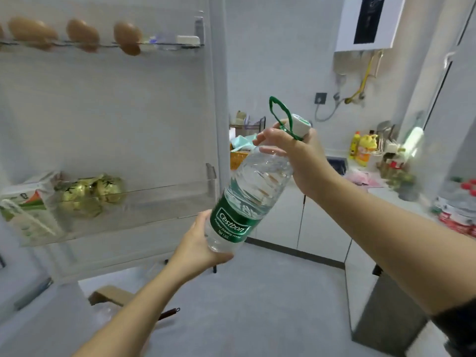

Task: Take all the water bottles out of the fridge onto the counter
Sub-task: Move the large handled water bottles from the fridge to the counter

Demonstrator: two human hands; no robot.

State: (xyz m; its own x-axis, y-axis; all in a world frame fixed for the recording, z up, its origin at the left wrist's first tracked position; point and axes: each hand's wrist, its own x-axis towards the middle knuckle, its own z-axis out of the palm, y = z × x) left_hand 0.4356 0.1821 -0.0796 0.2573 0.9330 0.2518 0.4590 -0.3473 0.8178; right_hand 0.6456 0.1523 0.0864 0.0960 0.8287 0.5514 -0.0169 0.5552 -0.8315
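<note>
On my far left I see the open fridge door (108, 112), its clear plastic shelves smooth and glossy. Brown eggs (127, 37) sit in the top rack. A paper carton (28, 210) and some gold foil-wrapped balls (90, 194) fill the lower shelf.

My left hand (203, 243) reaches up from below, forearm bare. Its palm cups the base of the water bottle (244, 191), with the thumb laid along the side. The bottle is held in the air, tilted, with its top leaning right, just outside the door shelf. It is clear ribbed plastic with a shiny green label.

My right hand (296, 155) comes in from the right, wrist bent, fingers wrapped round the neck below the white cap (300, 123). A green loop handle (280, 112) stands up from it.

Further right lies the pale tabletop (386, 194), carrying yellow bottles (363, 148) and, at the edge, blurred red-capped bottles (461, 202).
</note>
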